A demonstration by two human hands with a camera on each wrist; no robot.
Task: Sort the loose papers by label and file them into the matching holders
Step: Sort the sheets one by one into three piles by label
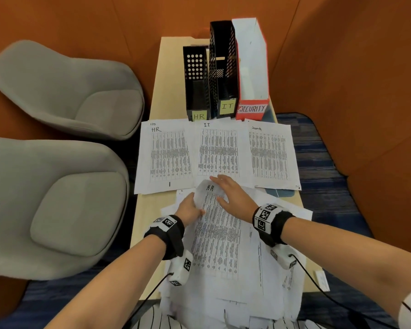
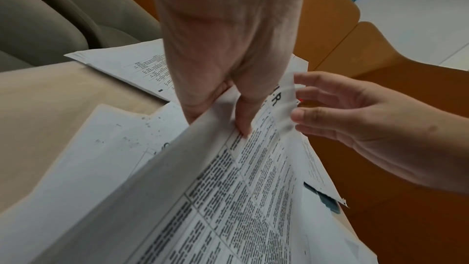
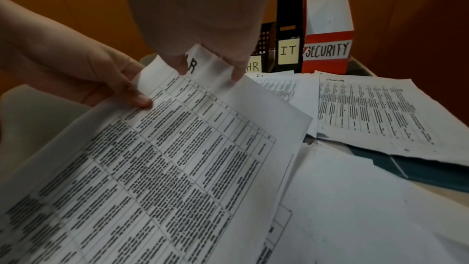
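A printed sheet marked H-R (image 1: 220, 233) is lifted off the loose pile (image 1: 266, 288) at the table's near end. My left hand (image 1: 190, 208) pinches its left edge, thumb on top (image 2: 243, 123). My right hand (image 1: 233, 195) lies over its top end with relaxed fingers touching the curled top edge (image 3: 237, 77). Beyond lie three sorted stacks: HR (image 1: 164, 157), IT (image 1: 220, 150) and Security (image 1: 271, 155). Behind them stand the black HR holder (image 1: 196, 86), the black IT holder (image 1: 223, 72) and the red and white SECURITY holder (image 1: 252, 67).
A teal folder (image 1: 280, 192) pokes out from under the Security stack. Two grey chairs (image 1: 64, 91) stand close to the narrow wooden table (image 1: 147, 210) on the left. Orange walls enclose the far end and right side.
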